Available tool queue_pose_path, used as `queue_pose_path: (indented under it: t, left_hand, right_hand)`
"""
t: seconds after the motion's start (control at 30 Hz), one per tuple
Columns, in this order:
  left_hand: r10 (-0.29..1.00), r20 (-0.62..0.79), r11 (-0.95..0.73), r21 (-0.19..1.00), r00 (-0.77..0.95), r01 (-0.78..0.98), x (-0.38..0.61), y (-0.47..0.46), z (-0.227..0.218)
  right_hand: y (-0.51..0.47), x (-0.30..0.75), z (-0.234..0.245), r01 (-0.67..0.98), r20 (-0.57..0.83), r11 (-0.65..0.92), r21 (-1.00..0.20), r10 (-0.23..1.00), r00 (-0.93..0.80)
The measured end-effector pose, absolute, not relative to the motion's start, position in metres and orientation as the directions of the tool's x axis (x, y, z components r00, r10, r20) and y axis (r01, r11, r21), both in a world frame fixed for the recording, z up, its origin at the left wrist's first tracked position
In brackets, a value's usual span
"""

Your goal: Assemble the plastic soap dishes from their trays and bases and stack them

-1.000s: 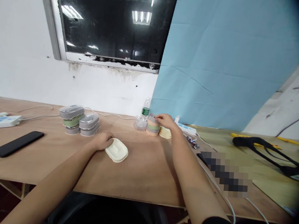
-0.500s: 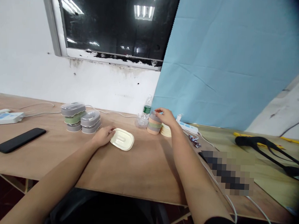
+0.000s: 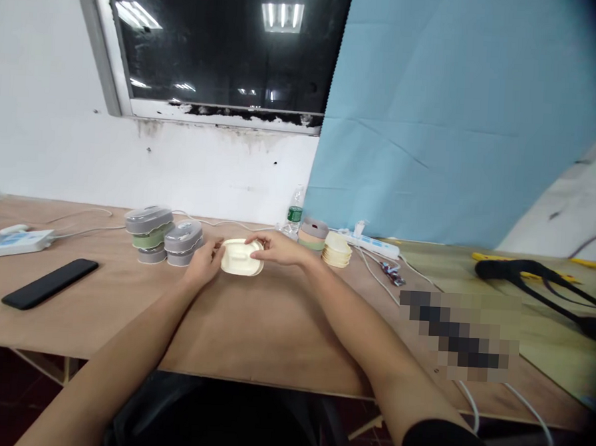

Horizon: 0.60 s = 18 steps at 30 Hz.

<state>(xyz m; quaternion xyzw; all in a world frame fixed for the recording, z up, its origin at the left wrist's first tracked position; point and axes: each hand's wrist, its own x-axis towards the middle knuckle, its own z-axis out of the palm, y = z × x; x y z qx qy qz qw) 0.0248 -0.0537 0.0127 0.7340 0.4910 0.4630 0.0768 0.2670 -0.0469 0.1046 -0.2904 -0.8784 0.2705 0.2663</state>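
A cream, shallow rounded-rectangular lid [image 3: 236,265] with a raised middle is tilted just above the table in front of me. My left hand [image 3: 207,261] grips its left edge. My right hand [image 3: 273,247] has its thumb and fingers closed at the upper right part of the same lid; whether something small is between those fingers I cannot tell. Several similar cream pieces [image 3: 336,251] are stacked to the right. Beside them stands a stack of grey, green and peach containers [image 3: 313,232], its lower part partly hidden by my right forearm.
Grey and green lidded containers [image 3: 149,232] stand in two stacks at the left. A clear bottle [image 3: 295,213] is near the wall. A black phone [image 3: 50,283] lies left, by a white power strip [image 3: 14,243]. Another strip [image 3: 374,245], cables and a black strap [image 3: 525,278] are right.
My right hand has left the top of the coloured stack and come left and nearer to the cream lid. The lid has shifted slightly away from me, still in my left hand.
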Motion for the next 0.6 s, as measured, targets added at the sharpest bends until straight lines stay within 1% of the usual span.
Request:
queue_pose_path:
  t: [0.03,0.07,0.1,0.13,0.2,0.27,0.33,0.4,0.5,0.6]
  left_hand:
    - [0.766,0.637,-0.509,0.523,0.083,0.684,0.023,-0.055,0.016]
    - [0.721,0.689,-0.509,0.451,0.077,0.733,0.021,-0.056,0.020]
    - [0.682,0.728,-0.489,0.376,0.076,0.788,0.017,-0.056,0.024]
    - [0.658,0.752,-0.431,0.327,0.045,0.841,0.012,-0.057,0.027]
    - [0.634,0.771,-0.269,0.284,-0.052,0.920,0.001,-0.056,0.031]
    - [0.603,0.779,-0.112,0.294,-0.170,0.949,-0.009,-0.055,0.032]
    - [0.594,0.763,-0.007,0.323,-0.256,0.946,-0.016,-0.052,0.030]
    - [0.609,0.731,0.051,0.352,-0.309,0.935,-0.020,-0.050,0.027]
    - [0.635,0.693,0.083,0.377,-0.340,0.922,-0.022,-0.047,0.023]
    - [0.650,0.677,0.084,0.390,-0.347,0.917,-0.023,-0.045,0.021]
  right_hand:
    - [-0.044,0.278,0.111,0.362,0.319,0.650,-0.668,0.689,-0.650]
    - [-0.041,0.293,0.118,0.363,0.342,0.615,-0.700,0.735,-0.586]
    - [-0.039,0.311,0.127,0.369,0.377,0.581,-0.726,0.784,-0.493]
    - [-0.038,0.332,0.136,0.375,0.428,0.554,-0.743,0.824,-0.371]
    - [-0.036,0.379,0.150,0.412,0.537,0.527,-0.743,0.837,-0.100]
    - [-0.033,0.425,0.153,0.456,0.575,0.464,-0.760,0.807,0.136]
    - [-0.029,0.463,0.145,0.455,0.532,0.375,-0.808,0.796,0.288]
    - [-0.023,0.490,0.126,0.450,0.432,0.250,-0.858,0.825,0.364]
    - [-0.011,0.506,0.092,0.426,0.268,0.060,-0.903,0.853,0.448]
    - [0.001,0.506,0.064,0.386,0.171,-0.030,-0.922,0.863,0.476]
